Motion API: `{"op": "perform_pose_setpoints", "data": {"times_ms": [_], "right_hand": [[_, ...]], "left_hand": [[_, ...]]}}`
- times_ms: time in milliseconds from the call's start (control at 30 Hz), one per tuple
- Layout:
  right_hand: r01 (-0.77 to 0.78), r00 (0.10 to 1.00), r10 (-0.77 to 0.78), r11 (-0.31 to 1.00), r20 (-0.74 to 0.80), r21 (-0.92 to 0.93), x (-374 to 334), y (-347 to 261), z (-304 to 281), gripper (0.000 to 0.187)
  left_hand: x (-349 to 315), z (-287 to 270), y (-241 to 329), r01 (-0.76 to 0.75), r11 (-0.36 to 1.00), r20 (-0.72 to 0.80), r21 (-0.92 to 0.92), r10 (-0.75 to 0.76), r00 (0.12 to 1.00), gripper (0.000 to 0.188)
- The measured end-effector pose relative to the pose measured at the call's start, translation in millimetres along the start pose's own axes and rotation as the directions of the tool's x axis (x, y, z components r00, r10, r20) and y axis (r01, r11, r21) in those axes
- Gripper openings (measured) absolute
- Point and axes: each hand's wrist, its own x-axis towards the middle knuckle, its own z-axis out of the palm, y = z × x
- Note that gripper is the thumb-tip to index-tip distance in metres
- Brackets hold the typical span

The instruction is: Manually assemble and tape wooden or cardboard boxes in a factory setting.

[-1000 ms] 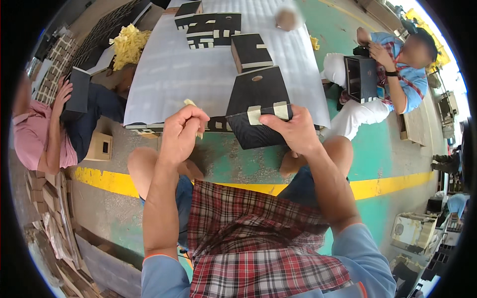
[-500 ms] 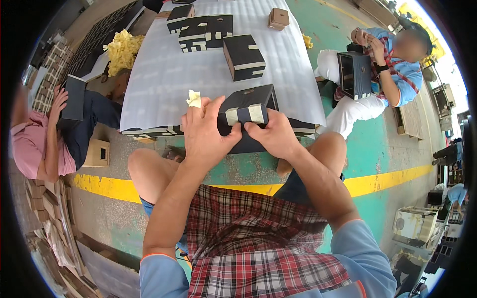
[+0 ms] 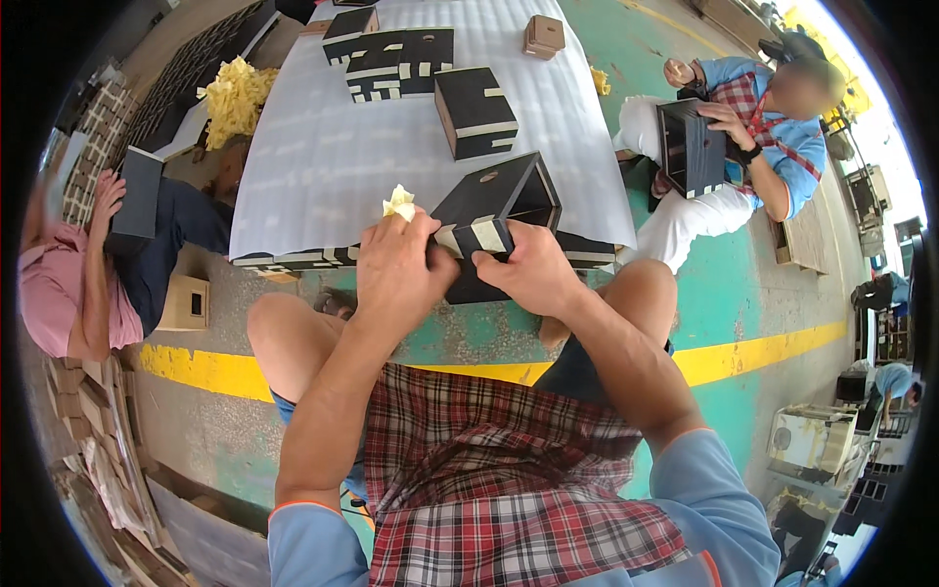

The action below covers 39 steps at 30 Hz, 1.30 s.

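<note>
A black open-ended box (image 3: 481, 193) with a small round hole in its top is tilted at the near edge of the table. Pale tape strips (image 3: 481, 235) cross the front edge of the box. My left hand (image 3: 399, 269) is closed on the box's left near corner, its thumb tucked against the front face. On the back of its fingers sticks a crumpled piece of pale yellow tape (image 3: 399, 203). My right hand (image 3: 533, 269) grips the front edge at the right, with the thumb on the taped side. The fingertips of my left hand are partly hidden.
The table (image 3: 293, 176) is covered in white foam sheet. Several black boxes (image 3: 476, 110) with tape strips and a brown box (image 3: 544, 37) stand on it. A heap of yellow tape (image 3: 235, 103) lies at the left. Co-workers sit either side, each with a black box (image 3: 693, 147).
The box has turned and tipped, so its open end now shows at the right. Both hands have shifted with it. The right co-worker has lowered one hand onto their box.
</note>
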Motion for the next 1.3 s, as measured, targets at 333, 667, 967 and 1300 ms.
{"op": "perform_pose_setpoints", "data": {"times_ms": [333,667,967,1300], "right_hand": [[0.013,1.000,-0.015,0.991,0.013,0.136,0,-4,-1,0.022],[0.009,1.000,-0.009,1.000,0.005,-0.018,0,-6,-5,0.026],[-0.008,1.000,0.007,0.999,0.008,0.038,-2,-11,-11,0.026],[0.022,0.989,0.003,0.986,0.147,-0.167,-4,-16,-19,0.021]], "left_hand": [[2,-17,9,-0.010,0.996,0.062,-0.091,0.016,0.998,0.038],[1,-6,6,-0.033,0.996,0.062,-0.088,0.039,0.997,0.043],[6,-16,3,-0.109,0.981,0.081,-0.158,0.123,0.989,0.042],[0,-19,-1,0.015,0.980,0.312,-0.200,0.049,0.949,0.044]]}}
